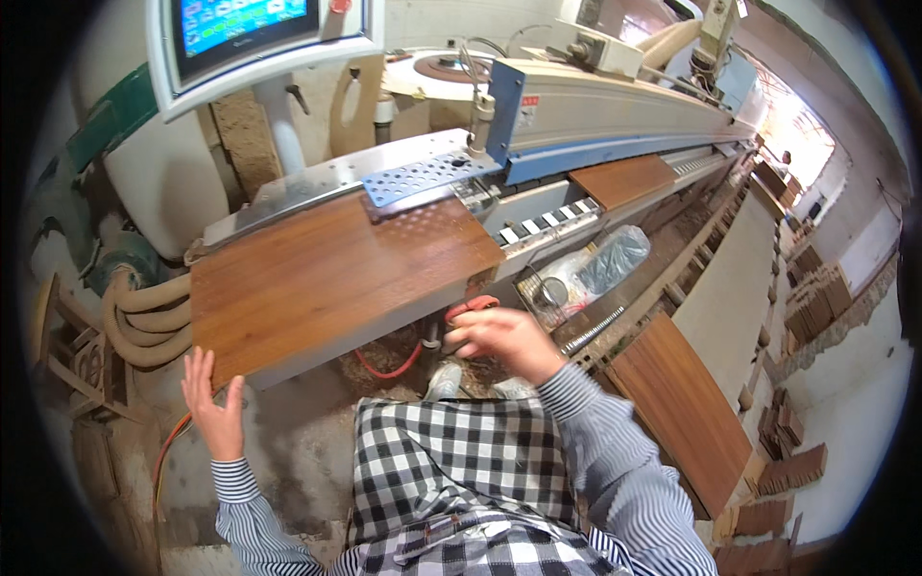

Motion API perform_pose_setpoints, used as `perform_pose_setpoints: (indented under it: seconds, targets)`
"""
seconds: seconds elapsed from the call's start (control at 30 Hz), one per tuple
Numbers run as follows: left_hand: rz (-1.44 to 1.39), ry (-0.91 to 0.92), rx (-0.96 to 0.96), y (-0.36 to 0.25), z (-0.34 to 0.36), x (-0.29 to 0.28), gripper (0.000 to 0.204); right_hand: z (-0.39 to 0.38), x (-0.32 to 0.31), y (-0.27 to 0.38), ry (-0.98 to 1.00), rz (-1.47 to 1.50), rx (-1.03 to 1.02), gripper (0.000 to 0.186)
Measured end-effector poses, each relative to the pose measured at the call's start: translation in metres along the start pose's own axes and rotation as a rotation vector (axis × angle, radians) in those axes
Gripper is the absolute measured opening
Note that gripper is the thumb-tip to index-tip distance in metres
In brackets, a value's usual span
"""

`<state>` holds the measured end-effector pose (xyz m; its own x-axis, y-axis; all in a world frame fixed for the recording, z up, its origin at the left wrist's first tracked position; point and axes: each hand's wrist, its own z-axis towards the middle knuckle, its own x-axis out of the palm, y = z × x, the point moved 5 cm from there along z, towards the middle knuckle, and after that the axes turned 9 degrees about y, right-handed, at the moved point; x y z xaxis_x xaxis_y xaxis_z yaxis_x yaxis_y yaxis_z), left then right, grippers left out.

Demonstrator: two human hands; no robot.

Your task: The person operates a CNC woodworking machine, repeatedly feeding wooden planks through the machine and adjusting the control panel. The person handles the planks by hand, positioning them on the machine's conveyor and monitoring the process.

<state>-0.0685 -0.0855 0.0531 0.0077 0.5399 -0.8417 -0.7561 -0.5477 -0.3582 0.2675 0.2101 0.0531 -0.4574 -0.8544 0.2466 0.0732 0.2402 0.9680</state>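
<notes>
Left hand point(216, 408), lower left of the frame, fingers spread flat, touching the near edge of the brown wood panel point(336, 274) lying centre-left on the machine bed point(317, 182); right hand point(499, 338), centre, loosely curled, holding nothing

The right hand point(499, 338) is smeared by motion, so its fingers cannot be told apart, nor whether they close on anything. The control screen point(245, 21) is cut off by the upper edge. A perforated metal plate point(427, 176) covers the far edge of the brown wooden panel point(336, 274). The distant person point(787, 158) by the bright doorway is too small to make out.
</notes>
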Motion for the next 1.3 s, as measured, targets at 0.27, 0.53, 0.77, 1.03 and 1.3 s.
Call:
perform_pose_setpoints:
  seconds: [0.27,0.53,0.77,1.03,1.3]
  targets:
    - [-0.058,0.016,0.018,-0.005,0.006,0.012,0.051,-0.051,-0.238,0.054,-0.43,-1.204,0.384,0.022]
    - [-0.027,0.071,0.003,-0.007,0.005,0.006,0.048,-0.008,-0.286,-0.009,0.003,-1.41,0.816,0.026]
    - [-0.021,0.094,0.009,-0.008,0.007,0.005,0.049,-0.001,-0.285,-0.008,0.08,-1.418,1.045,0.038]
    - [-0.029,0.132,-0.026,-0.012,0.007,0.001,0.052,0.013,-0.255,-0.022,0.273,-1.581,1.09,0.03]
    - [-0.043,0.102,-0.071,-0.005,0.014,0.0,0.059,-0.044,-0.239,0.038,-0.304,-1.464,0.469,0.033]
